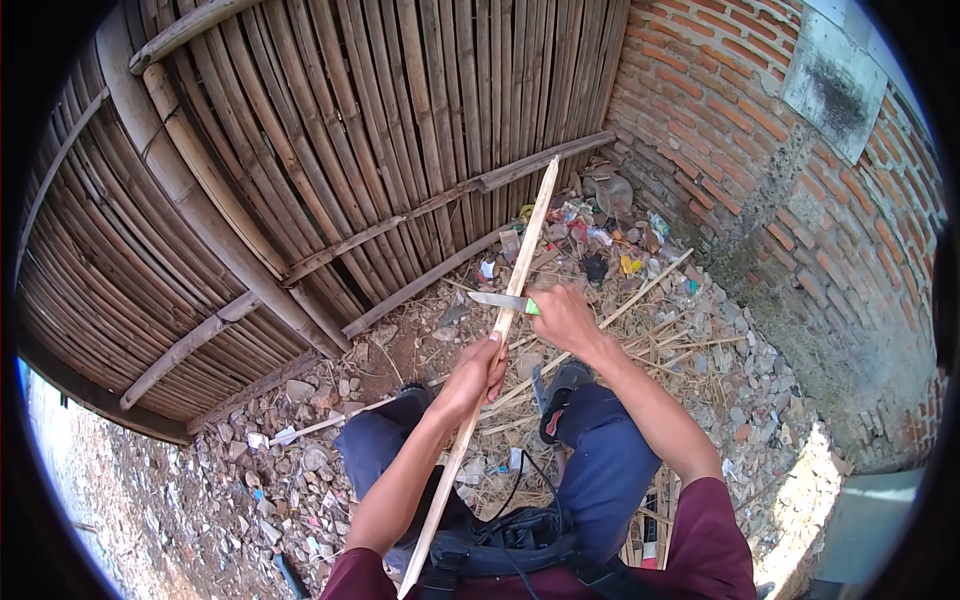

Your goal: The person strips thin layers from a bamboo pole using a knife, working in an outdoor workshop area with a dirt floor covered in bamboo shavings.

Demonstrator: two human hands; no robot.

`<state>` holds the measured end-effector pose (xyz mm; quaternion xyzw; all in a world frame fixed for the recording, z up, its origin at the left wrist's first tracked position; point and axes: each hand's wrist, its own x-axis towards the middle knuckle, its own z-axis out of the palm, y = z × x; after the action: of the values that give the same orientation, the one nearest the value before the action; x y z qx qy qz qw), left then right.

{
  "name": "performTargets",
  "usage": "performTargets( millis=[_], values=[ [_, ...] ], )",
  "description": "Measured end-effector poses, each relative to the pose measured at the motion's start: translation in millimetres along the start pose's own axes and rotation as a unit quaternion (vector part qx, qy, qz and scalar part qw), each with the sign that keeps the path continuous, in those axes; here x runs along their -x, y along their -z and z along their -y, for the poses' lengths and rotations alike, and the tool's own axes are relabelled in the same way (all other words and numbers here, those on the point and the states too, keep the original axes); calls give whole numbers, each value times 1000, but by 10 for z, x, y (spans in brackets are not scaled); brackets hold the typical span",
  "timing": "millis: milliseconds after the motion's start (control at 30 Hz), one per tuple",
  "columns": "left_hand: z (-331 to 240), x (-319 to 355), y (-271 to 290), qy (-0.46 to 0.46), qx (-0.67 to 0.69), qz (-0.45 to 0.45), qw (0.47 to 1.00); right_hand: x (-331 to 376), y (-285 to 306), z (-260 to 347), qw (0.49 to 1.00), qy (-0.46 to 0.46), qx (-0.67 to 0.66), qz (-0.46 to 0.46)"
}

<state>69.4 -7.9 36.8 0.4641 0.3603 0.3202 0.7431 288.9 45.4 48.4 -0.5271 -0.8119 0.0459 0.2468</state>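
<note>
A long pale bamboo strip (pixel 500 330) slants upward (lower end near the lap); a green-handled knife (pixel 503 300) lies across it.

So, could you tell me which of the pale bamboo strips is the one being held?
The long strip pointing toward the fence, gripped by the left hand; the knife crosses it. The others lie loose on the ground.

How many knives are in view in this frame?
1. The green-handled knife is gripped in the right hand, blade pointing left against the long bamboo strip that the left hand holds. Ground litter could hide others.
</note>
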Motion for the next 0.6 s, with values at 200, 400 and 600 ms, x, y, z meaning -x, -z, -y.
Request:
performTargets(
  millis=[200,400,600],
  values=[
    [74,41,-6,-14,-14,-18,1000,-57,-44,-27,1000,4,25,-5],
    [164,215,-176,46,-31,27,998,-111,129,-913,966,-204,16,-157],
    [105,244,-148,19,-52,28,998,49,182,-627,987,-115,-41,-105]
  ],
)
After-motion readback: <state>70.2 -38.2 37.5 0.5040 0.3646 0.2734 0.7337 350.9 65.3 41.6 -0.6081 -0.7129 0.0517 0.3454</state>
